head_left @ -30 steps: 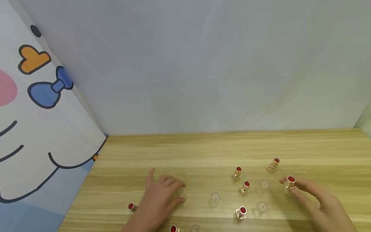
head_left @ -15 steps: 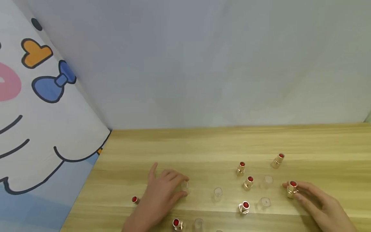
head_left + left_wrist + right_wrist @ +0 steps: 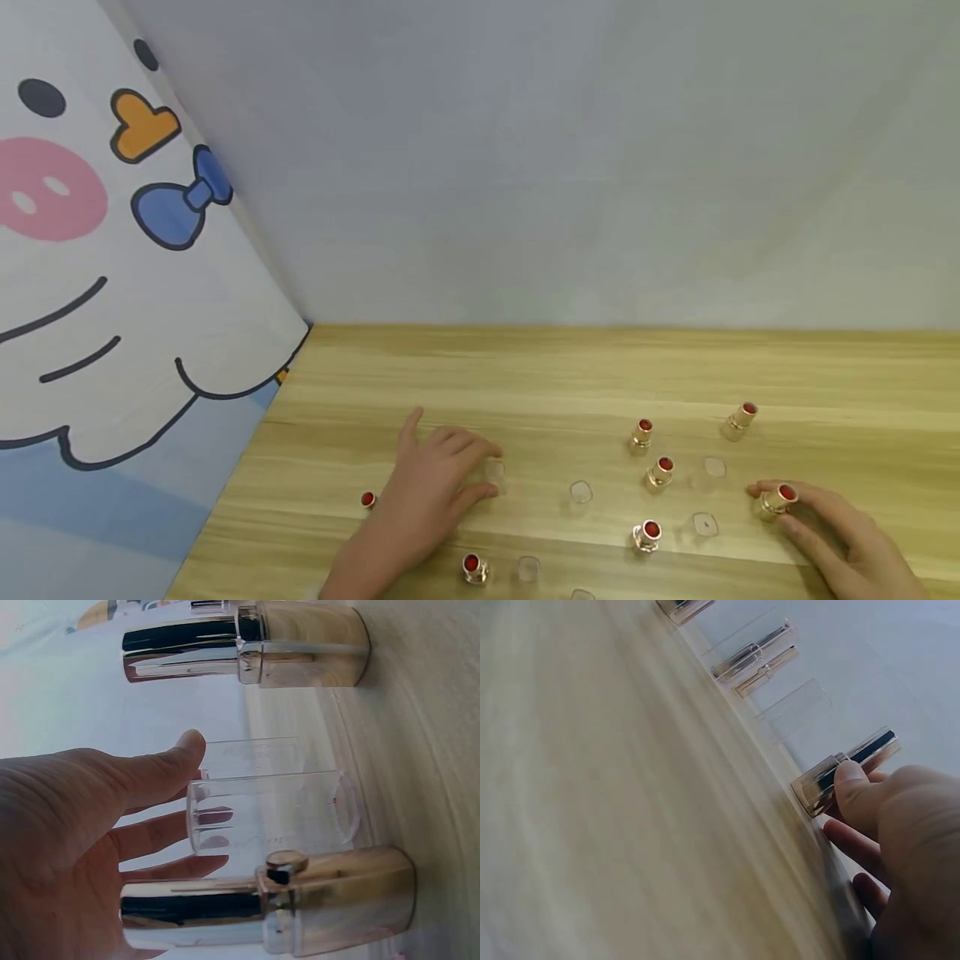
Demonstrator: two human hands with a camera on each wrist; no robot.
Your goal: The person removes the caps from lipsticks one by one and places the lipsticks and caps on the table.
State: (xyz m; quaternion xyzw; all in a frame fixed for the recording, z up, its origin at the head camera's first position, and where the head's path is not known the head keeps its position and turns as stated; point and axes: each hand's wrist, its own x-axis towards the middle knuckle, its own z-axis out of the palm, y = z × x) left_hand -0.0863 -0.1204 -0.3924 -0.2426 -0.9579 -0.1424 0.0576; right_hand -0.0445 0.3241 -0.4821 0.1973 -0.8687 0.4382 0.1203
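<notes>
My right hand (image 3: 851, 533) pinches a gold lipstick tube (image 3: 774, 502) with a red top between thumb and fingers. In the right wrist view this tube (image 3: 847, 771) is upright, its clear-sided base at the tabletop. My left hand (image 3: 427, 492) curls its thumb and fingers round a clear cap (image 3: 494, 472) standing on the table. The left wrist view shows the thumb (image 3: 191, 746) against that cap, partly hidden behind a nearer clear cap (image 3: 274, 810). Two lipstick tubes, an upper one (image 3: 300, 645) and a lower one (image 3: 337, 904), stand nearer that camera.
Lipstick tubes stand in the middle (image 3: 660, 473), at the back right (image 3: 740, 421), near the front (image 3: 474, 569) and left of my left wrist (image 3: 368, 500). Clear caps (image 3: 581, 492) stand among them. A pale wall sheet (image 3: 562, 167) lies behind, a cartoon cloth (image 3: 225, 333) at left.
My right hand has lowered the lipstick tube onto the table. My left hand has kept its place round the clear cap. The head view has shifted, so the scene sits further right.
</notes>
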